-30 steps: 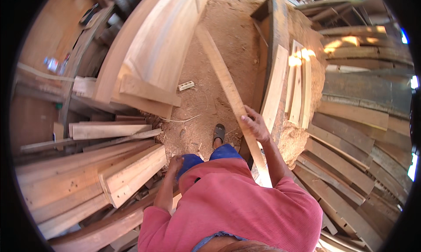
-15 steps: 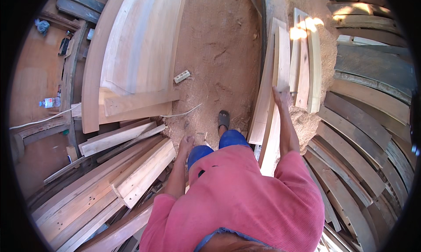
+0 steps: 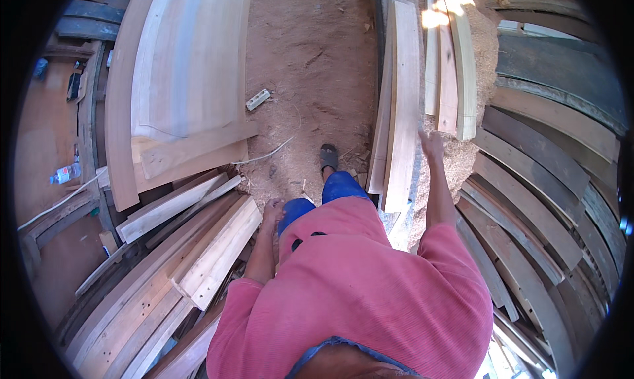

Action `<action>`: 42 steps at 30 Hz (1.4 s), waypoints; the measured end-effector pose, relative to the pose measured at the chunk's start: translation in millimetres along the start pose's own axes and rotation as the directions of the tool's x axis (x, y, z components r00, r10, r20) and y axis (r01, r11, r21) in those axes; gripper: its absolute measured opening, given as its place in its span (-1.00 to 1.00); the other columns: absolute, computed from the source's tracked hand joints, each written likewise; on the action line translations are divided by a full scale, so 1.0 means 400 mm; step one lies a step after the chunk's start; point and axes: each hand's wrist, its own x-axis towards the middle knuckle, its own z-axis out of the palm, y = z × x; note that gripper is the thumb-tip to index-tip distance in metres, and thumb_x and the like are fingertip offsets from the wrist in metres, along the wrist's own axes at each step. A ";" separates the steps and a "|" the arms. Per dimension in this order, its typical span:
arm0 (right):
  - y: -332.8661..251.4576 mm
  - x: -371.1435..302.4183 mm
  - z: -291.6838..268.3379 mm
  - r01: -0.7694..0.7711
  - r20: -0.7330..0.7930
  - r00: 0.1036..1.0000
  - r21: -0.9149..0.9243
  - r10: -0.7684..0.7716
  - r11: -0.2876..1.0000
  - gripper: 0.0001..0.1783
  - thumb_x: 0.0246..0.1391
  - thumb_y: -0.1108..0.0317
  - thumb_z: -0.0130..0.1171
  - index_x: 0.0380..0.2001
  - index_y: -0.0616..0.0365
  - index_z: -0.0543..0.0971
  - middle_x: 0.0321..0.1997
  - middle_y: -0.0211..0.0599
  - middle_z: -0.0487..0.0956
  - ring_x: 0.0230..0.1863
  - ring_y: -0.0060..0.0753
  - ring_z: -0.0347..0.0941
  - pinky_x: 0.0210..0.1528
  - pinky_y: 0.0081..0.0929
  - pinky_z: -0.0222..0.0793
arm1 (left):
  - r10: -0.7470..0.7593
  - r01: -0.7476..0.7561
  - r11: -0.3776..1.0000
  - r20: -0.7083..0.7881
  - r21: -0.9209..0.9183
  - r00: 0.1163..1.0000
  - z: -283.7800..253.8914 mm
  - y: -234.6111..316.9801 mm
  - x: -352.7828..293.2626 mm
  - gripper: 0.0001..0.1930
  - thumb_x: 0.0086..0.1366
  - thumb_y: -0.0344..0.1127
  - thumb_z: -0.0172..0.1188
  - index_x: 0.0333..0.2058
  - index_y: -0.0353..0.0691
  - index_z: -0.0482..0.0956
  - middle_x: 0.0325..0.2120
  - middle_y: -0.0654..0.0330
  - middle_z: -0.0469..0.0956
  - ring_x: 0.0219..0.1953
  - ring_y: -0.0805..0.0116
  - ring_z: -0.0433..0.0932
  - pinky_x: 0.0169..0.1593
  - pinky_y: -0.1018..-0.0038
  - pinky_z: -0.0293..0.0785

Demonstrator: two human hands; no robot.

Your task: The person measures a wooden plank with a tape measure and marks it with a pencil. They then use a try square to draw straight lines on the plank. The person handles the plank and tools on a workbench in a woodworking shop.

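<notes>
My right hand (image 3: pixel 432 144) hangs just right of a long pale plank (image 3: pixel 404 102), apart from it, fingers loosely spread and holding nothing I can see. Just beyond that hand lie several narrower boards, among them a pinkish board (image 3: pixel 446 82) and a pale yellow board (image 3: pixel 465 68). Beside my left thigh my left hand (image 3: pixel 273 211) is loosely curled, with nothing visible in it. The end of a pale squared timber (image 3: pixel 221 253) lies close to my left forearm.
Wide panels (image 3: pixel 191 68) are stacked at the far left. A white power strip (image 3: pixel 258 100) and its cable (image 3: pixel 267 156) lie on the sawdust-covered ground (image 3: pixel 310 55). Stacked dark boards (image 3: pixel 528 214) line the right side. A plastic bottle (image 3: pixel 65 173) stands out at the left.
My right hand has come away from the pale plank's edge and shifted slightly right. My left hand stays by my thigh. The whole view has shifted a little.
</notes>
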 end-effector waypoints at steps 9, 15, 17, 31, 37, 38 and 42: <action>0.338 -0.483 0.167 -0.261 0.270 0.916 -0.156 0.295 0.953 0.01 -0.04 -0.25 0.57 0.16 0.51 0.60 0.15 0.40 0.69 0.20 0.36 0.67 0.25 0.01 0.60 | 0.083 -0.082 0.996 0.033 -0.024 0.996 -0.055 0.035 0.060 -0.56 0.54 -0.16 0.30 0.25 -0.26 0.54 -0.18 0.12 0.67 -0.38 0.40 0.64 -0.45 0.49 0.52; 0.249 -0.600 0.209 -0.188 0.155 0.966 -0.136 0.209 0.973 0.19 0.04 -0.02 0.58 0.64 0.00 0.17 0.58 0.21 0.33 0.49 0.41 0.32 0.48 0.24 0.36 | 0.072 -0.075 0.995 0.042 0.070 0.997 -0.107 0.052 0.039 -0.53 0.57 -0.18 0.29 0.33 -0.23 0.51 -0.09 0.12 0.66 -0.30 0.34 0.65 -0.38 0.51 0.55; 0.227 -0.595 0.199 -0.142 0.131 0.977 -0.198 0.169 0.970 0.20 0.04 0.17 0.55 0.67 -0.11 0.12 0.60 -0.01 0.33 0.49 0.30 0.29 0.44 0.29 0.36 | 0.052 -0.056 0.991 0.038 0.120 0.998 -0.126 0.045 0.036 -0.49 0.56 -0.17 0.30 0.36 -0.23 0.50 -0.06 0.12 0.66 -0.28 0.32 0.66 -0.36 0.50 0.56; 0.200 -0.394 0.163 0.413 0.254 0.910 -0.478 -0.328 0.775 0.11 0.08 0.34 0.40 0.66 -0.15 0.11 0.59 -0.29 0.40 0.55 0.09 0.26 0.47 0.03 0.32 | 0.174 -0.169 0.984 -0.125 0.051 0.977 -0.208 -0.018 0.029 -0.60 0.53 -0.21 0.30 0.21 -0.28 0.55 -0.13 0.17 0.63 -0.36 0.39 0.62 -0.41 0.50 0.50; 0.213 -0.405 0.166 0.242 0.248 0.957 -0.411 -0.147 0.879 0.12 -0.34 0.35 0.64 0.39 0.04 0.34 0.32 -0.13 0.59 0.44 0.14 0.38 0.27 0.06 0.52 | 0.235 -0.220 0.967 -0.107 0.130 0.966 -0.204 -0.096 0.111 -0.62 0.50 -0.21 0.32 0.16 -0.30 0.59 -0.21 0.18 0.61 -0.45 0.39 0.58 -0.49 0.45 0.45; 0.219 -0.408 0.165 0.145 0.242 0.969 -0.419 -0.044 0.896 0.10 -0.27 0.33 0.64 0.40 0.06 0.32 0.31 -0.06 0.59 0.45 0.14 0.37 0.28 0.07 0.51 | 0.247 -0.230 0.963 -0.112 0.142 0.963 -0.198 -0.094 0.112 -0.62 0.50 -0.21 0.31 0.16 -0.30 0.60 -0.22 0.17 0.62 -0.45 0.39 0.58 -0.49 0.44 0.46; 0.276 -0.407 0.160 -0.274 -0.022 0.961 -0.170 0.274 0.947 -0.07 0.03 0.07 0.59 0.32 0.30 0.35 0.22 0.20 0.62 0.40 0.17 0.46 0.37 0.07 0.47 | 0.156 -0.156 0.988 -0.101 0.011 0.983 -0.158 -0.038 0.081 -0.58 0.51 -0.20 0.31 0.21 -0.29 0.60 -0.21 0.15 0.64 -0.44 0.42 0.58 -0.49 0.42 0.48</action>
